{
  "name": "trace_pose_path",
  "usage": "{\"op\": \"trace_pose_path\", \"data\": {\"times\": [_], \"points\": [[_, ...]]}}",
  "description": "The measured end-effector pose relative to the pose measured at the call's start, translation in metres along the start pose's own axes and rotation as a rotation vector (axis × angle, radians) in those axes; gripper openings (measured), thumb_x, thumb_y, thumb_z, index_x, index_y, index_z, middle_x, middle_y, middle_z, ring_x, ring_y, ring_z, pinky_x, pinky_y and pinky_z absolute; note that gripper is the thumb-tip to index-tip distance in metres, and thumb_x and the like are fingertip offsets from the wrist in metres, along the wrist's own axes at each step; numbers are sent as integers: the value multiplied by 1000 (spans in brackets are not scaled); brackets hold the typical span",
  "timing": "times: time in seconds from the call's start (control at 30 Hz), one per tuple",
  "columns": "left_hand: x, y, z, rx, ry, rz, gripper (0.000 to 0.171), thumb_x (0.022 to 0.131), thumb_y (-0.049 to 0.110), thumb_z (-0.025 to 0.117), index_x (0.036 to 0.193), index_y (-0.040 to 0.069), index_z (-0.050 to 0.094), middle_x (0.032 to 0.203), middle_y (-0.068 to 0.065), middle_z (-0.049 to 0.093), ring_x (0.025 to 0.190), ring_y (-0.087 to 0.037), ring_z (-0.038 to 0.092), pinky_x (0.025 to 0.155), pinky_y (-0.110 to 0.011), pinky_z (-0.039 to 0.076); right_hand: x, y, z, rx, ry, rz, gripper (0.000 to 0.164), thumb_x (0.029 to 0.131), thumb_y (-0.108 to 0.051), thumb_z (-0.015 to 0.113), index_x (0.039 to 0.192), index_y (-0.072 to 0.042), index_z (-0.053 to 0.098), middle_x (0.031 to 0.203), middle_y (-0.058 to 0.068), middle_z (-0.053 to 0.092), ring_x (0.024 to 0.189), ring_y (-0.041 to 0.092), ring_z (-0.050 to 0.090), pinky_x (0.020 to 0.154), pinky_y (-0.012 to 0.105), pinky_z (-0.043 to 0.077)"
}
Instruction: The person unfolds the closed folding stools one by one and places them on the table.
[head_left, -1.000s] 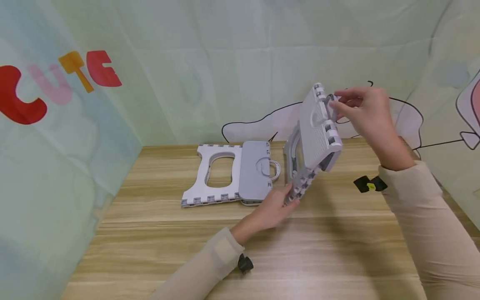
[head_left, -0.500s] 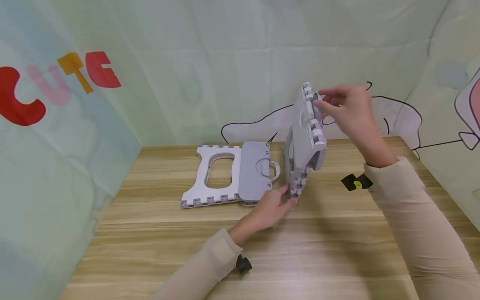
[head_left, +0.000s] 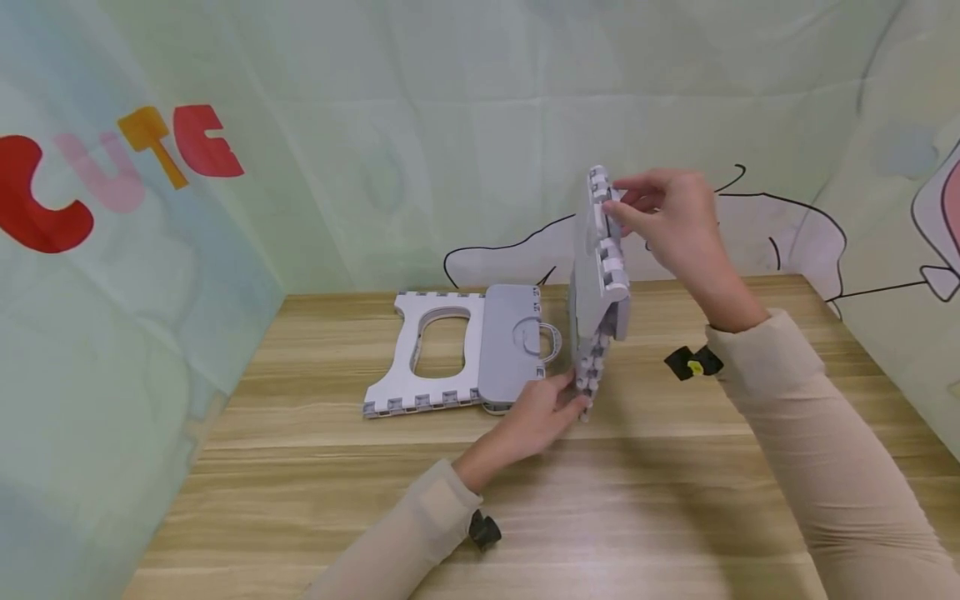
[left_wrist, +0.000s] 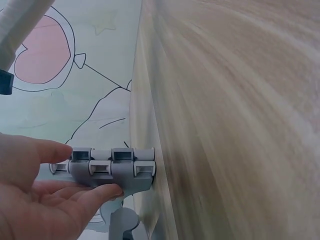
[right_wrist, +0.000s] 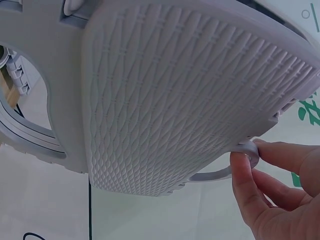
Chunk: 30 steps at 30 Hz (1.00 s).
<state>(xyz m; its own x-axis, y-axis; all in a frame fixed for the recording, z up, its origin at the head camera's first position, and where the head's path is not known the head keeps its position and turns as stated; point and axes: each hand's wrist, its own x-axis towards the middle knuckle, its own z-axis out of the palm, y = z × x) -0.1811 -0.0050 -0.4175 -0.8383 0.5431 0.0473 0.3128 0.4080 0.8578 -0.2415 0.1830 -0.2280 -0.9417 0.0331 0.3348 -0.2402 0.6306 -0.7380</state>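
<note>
Folding stool is held nearly upright before a printed cloth backdrop, toward the far side of a wood-grain table; whether it touches the tabletop cannot be told. A second folded stool lies flat on the table just beside it. A person's left hand grips the hinged lower edge, only a narrow gap between thumb and fingers. The right hand, nearly closed, pinches the slim loop handle at the upper edge between thumb and fingertips.
</note>
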Motion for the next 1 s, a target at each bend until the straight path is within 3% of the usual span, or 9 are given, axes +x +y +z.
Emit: {"op": "trace_pose_path", "data": {"times": [0.23,0.43,0.47,0.6,0.67,0.7,0.87,1.0], "points": [[1,3,-2,-4,-3,-7,52,103,15,55,145,-11,39,131,-24,60,112,-25,66,85,-19,55,2,0,3,-22,15,-36,38,93,-21,73,125,-2,69,100,16,68,79,18,66,63,17,47],[2,3,-5,96,49,-15,52,103,22,57,141,-11,46,135,-24,57,122,-29,59,99,-33,51,2,0,4,-5,12,-37,38,92,-20,74,124,-1,68,100,16,68,78,18,66,63,17,47],[2,3,-5,117,62,-26,54,103,25,58,142,-10,45,123,-23,65,111,-26,66,95,-31,54,2,-1,5,-4,10,-36,38,92,-20,74,125,-1,68,100,16,68,78,18,66,62,17,47],[3,3,-6,163,117,-44,63,101,31,60,146,-8,40,134,-25,57,125,-31,56,107,-40,44,2,-1,5,-2,12,-42,39,92,-20,74,125,-1,68,100,16,68,79,19,66,62,17,46],[4,3,-6,165,133,-31,66,101,32,60,149,-7,37,139,-24,54,128,-31,53,110,-41,41,2,-2,6,0,11,-42,39,92,-20,74,125,-1,68,100,16,68,80,19,66,63,17,47],[4,3,-7,164,140,-15,66,100,31,61,150,-5,36,151,-23,41,140,-34,39,115,-44,32,2,-2,6,-1,10,-42,39,92,-21,74,125,-1,68,101,16,68,80,20,66,63,17,46],[7,4,-8,144,142,60,65,101,28,60,153,1,33,152,-16,41,138,-28,42,115,-39,33,2,-3,7,-8,5,-46,39,92,-21,74,126,-1,68,101,16,68,81,21,66,64,18,47],[9,3,-6,76,164,84,59,101,24,60,149,-1,38,145,-18,48,130,-29,51,109,-35,42,2,-3,7,-9,4,-42,39,93,-21,73,126,-2,68,101,16,68,82,21,66,65,18,47]]}}
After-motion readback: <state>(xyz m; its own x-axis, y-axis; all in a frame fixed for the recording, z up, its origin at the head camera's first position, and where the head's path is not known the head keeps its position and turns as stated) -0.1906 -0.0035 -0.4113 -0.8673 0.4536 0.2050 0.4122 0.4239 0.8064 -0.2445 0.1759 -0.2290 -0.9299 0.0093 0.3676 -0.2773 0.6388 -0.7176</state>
